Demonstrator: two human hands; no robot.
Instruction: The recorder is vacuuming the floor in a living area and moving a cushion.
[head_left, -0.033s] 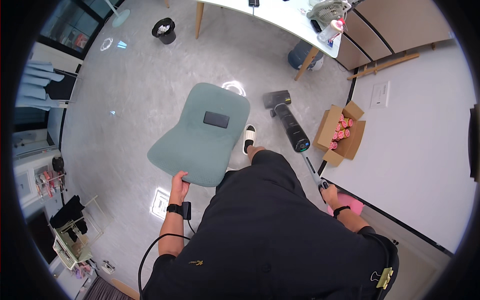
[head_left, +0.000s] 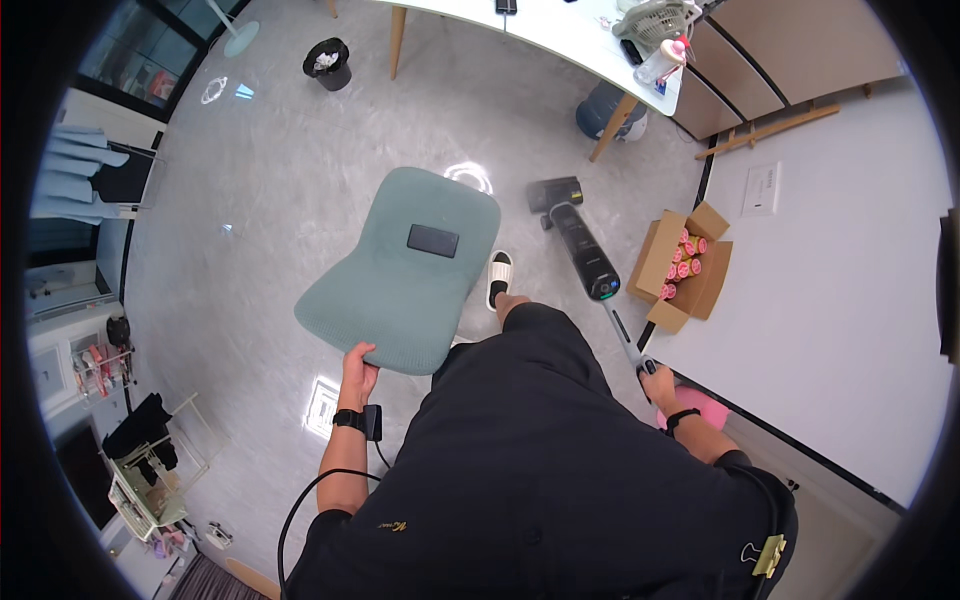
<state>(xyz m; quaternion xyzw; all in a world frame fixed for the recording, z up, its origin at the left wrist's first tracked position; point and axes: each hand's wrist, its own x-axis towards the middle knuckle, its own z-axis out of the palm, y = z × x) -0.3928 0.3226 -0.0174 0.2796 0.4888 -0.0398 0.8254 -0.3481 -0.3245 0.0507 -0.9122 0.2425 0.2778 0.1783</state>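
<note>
A sage-green upholstered chair (head_left: 400, 300) is in front of me, a black phone-like rectangle (head_left: 433, 240) resting on it. My left hand (head_left: 360, 370) grips the chair's near edge. On my right, my right hand (head_left: 655, 383) is wrapped round the grey handle of an upright floor cleaner (head_left: 585, 250); its dark head (head_left: 555, 197) rests on the floor.
An open cardboard box (head_left: 712, 280) of pink-topped containers stands by the right wall. At the top are a white table (head_left: 540, 30), a water jug (head_left: 600, 105) and a black bin (head_left: 340, 75). A pink object (head_left: 700, 410) lies beside my right arm. Racks (head_left: 150, 480) line the left.
</note>
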